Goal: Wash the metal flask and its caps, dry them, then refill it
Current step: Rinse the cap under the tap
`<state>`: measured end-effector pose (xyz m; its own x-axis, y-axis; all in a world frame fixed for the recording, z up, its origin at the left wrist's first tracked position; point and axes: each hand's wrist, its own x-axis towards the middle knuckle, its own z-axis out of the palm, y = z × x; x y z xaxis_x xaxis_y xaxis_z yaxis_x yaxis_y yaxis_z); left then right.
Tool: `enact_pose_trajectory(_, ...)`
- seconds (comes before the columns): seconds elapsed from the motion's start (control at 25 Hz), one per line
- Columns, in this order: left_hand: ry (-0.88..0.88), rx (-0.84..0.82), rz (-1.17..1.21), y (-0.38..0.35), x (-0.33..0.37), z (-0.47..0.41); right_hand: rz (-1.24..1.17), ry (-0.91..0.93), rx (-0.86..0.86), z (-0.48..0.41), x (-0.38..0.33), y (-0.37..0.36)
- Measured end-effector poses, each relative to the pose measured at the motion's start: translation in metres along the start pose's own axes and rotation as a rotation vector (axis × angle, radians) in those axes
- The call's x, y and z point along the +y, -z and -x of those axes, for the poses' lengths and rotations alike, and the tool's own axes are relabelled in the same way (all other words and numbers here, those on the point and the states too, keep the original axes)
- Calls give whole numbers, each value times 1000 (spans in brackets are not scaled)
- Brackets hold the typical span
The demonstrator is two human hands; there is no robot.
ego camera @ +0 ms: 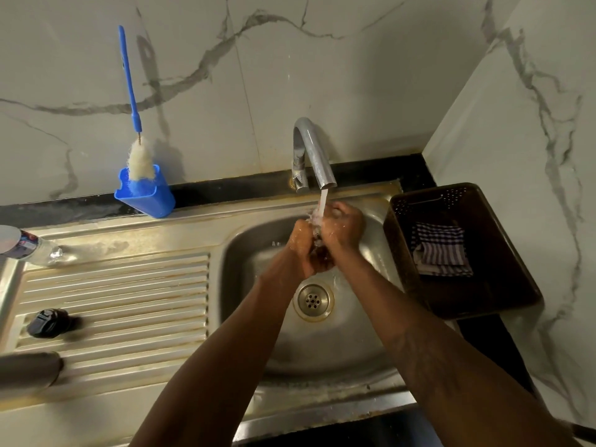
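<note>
Head view: both hands meet under the running stream (323, 200) from the tap (314, 153), over the sink basin (245, 253).

1. Grip state. Left hand (301, 253) and right hand (343, 225) have fingers curled and are pressed against each other. A small dark patch shows between them. It may be a cap, but the hands and splash hide it, so I cannot tell what either hand holds, if anything.
2. Task items. A grey metal cylinder (27, 371), prob. the flask, lies at the lower-left edge of the drainboard (129, 285), well apart from the hands. A black cap (48, 322) sits on the drainboard ribs just above it.
3. Other items. Blue bottle brush (130, 82) stands in its holder (148, 196) at the back ledge. A plastic bottle (22, 245) lies at far left. A checked cloth (440, 250) lies in the brown basket (503, 295), right of the sink.
4. Step in hand. Wash/rinse phase, judged early: flask and black cap are outside the basin and the cloth lies folded.
5. Next move, approx. Finish the rinse, then reach left for the flask or cap. Wet hands on smooth metal call for a firm wrap grip.
</note>
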<state>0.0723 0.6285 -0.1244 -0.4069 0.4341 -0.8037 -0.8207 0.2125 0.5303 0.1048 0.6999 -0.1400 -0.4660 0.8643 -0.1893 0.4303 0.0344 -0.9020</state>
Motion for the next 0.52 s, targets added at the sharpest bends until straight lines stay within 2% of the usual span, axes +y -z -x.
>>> enact_pose_trajectory(0.04,48,6,-60,4,-2,-2,-29,-186,15,-8,-4,5)
enact_pose_trajectory(0.08,42,5,-84,7,-3,-3,41,-262,5,-14,-3,6)
enact_pose_trajectory(0.12,6,-4,-69,7,-4,-2,154,-219,-28,-16,3,3)
enact_pose_trajectory(0.28,-122,94,57,2,-4,-11,321,309,-212,5,26,-2)
enact_pose_trajectory(0.4,-170,45,76,0,-9,-7,414,518,-132,0,19,9)
enact_pose_trajectory(0.44,-208,44,51,4,-10,-7,464,455,-187,1,5,11)
enact_pose_trajectory(0.48,-255,27,0,7,-11,-7,479,306,-273,0,-5,7)
enact_pose_trajectory(0.52,-308,-1,-66,9,-13,-5,427,70,-352,-10,-10,2)
